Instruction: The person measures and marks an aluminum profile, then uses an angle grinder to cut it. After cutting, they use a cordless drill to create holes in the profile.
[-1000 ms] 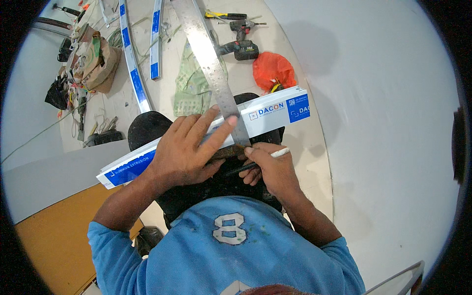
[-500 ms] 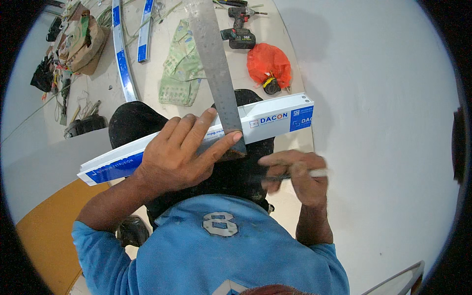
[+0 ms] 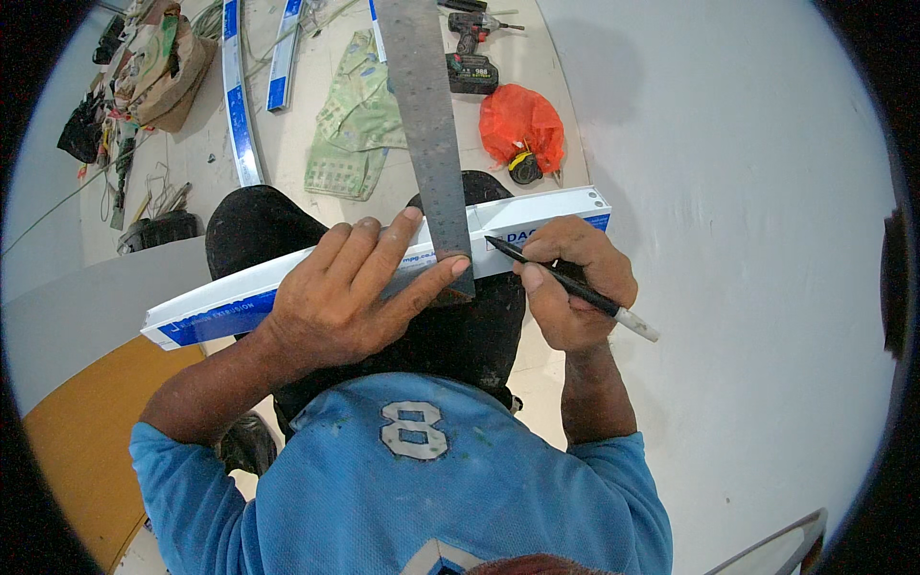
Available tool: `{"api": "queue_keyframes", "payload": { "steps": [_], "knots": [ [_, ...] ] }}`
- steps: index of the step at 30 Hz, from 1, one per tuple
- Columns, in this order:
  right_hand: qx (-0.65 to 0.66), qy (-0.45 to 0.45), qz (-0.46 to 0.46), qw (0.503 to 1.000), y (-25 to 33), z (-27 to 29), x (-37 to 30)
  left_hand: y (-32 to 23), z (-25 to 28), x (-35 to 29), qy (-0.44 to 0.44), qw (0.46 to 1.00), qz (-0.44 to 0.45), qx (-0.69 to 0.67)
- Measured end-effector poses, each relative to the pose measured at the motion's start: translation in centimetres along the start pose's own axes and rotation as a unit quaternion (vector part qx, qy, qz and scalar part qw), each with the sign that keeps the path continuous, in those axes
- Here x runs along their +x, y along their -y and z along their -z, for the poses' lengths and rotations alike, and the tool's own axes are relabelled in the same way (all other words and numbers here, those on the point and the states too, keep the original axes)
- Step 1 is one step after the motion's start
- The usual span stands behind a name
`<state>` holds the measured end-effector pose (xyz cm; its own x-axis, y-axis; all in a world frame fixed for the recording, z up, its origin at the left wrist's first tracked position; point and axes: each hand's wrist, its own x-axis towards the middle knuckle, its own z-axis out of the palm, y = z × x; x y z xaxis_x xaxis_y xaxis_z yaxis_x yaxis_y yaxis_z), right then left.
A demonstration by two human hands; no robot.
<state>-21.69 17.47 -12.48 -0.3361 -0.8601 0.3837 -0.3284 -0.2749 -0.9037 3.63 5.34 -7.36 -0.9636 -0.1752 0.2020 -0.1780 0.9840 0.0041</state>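
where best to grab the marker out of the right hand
Take the marker by its white end, probably from the person's right: that end juts free past the right hand, while the dark tip points left toward the white profile.

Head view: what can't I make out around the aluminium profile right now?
Head view, middle of the aluminium profile: covered by the left hand and metal square.
Head view, far end of the metal square: cut off by the top edge.
Head view, tip of the marker pen: too small to tell whether it touches the aluminium profile.
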Motion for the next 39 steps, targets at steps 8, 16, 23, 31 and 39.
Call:
{"api": "queue_keyframes", "payload": {
  "steps": [8,16,23,31,39],
  "knots": [
    [-0.057,0.003,0.028,0.998,0.0,-0.2,0.1,0.1,-0.4,0.0,-0.016,1.0,0.001,0.001],
    [-0.068,0.02,0.03,0.997,-0.1,-0.2,0.4,0.2,-0.4,0.0,-0.005,1.0,0.0,0.002],
    [-0.054,0.015,0.031,0.998,-0.2,-0.1,0.3,0.1,-0.3,0.0,0.002,1.0,0.005,-0.008],
    [0.089,-0.06,-0.057,0.993,-0.7,0.0,-1.0,0.3,0.5,-0.2,0.048,0.994,0.02,-0.091],
    [0.13,-0.059,-0.072,0.987,-0.9,0.0,-0.5,0.4,0.8,0.2,0.094,0.989,0.021,-0.113]
  ]
}}
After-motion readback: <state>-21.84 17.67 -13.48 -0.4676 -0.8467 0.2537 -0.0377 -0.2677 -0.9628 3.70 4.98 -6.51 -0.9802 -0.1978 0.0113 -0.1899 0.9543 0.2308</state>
